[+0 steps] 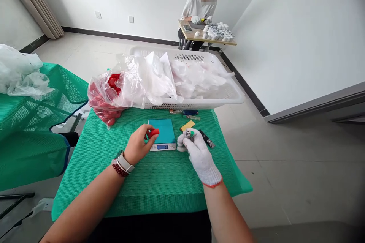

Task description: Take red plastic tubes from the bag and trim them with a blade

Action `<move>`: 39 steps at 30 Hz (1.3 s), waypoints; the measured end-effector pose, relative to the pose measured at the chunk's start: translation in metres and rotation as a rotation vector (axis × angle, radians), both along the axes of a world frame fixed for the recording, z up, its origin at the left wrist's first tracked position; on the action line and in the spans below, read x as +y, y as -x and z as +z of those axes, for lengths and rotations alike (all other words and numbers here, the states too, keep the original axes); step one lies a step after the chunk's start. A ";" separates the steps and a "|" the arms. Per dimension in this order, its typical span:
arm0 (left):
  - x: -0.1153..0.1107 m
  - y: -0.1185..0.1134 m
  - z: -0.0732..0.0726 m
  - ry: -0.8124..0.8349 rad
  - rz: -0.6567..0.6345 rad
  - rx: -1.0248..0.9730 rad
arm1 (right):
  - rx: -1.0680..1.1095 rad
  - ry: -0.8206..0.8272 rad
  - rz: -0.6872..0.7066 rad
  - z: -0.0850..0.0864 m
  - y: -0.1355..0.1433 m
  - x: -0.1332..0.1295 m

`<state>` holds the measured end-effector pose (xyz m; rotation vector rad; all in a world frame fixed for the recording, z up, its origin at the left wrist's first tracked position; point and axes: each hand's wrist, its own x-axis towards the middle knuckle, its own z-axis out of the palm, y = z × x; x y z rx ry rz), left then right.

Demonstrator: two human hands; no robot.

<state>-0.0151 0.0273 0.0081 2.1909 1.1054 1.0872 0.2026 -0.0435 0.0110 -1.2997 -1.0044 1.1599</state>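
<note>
My bare left hand (142, 141) pinches a small red plastic piece (154, 132) at the left edge of a digital scale. The scale (155, 147) has a teal top plate (163, 128), and its lit display seems to read zero. In a white knitted glove, my right hand (196, 152) is closed around a small piece with a silver metal part and a green part (189, 133); the fingers hide the rest of it. Just beyond the glove lies a yellow block (187, 125). A black item with a metal end (207, 139) rests to its right.
A white plastic basket (199, 101) with plastic bags stands at the table's back. Beside it slumps a clear bag of red pieces (107, 100). Several small items, including a blue one (190, 112), lie before the basket. A co-worker (199, 7) sits at another table.
</note>
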 end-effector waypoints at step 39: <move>-0.016 -0.015 -0.003 0.272 -0.157 -0.213 | -0.349 -0.026 -0.084 -0.024 0.014 0.014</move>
